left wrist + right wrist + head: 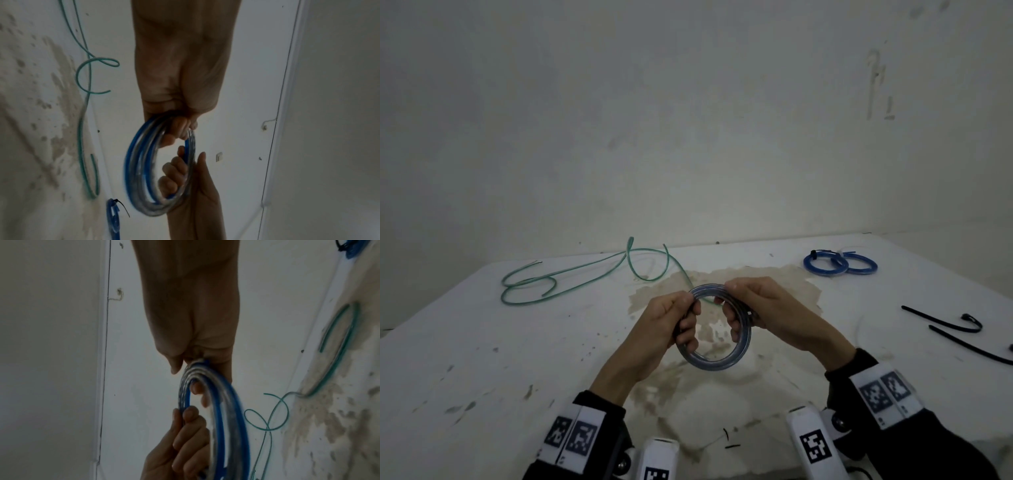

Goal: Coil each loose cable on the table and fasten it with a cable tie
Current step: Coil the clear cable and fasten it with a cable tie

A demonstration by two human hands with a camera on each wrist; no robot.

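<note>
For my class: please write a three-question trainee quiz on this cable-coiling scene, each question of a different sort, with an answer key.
1. True or false: the green cable on the table is already coiled and tied.
2. Multiple choice: what do the left hand and right hand grip together? A) a black cable tie B) the coiled cable with blue and clear turns C) the green cable
3. Short answer: where do the loose black cable ties lie, relative to the person?

Key
1. False: it lies in loose loops at the far left.
2. B
3. On the table at the person's right, nearer than the two tied blue coils.
</note>
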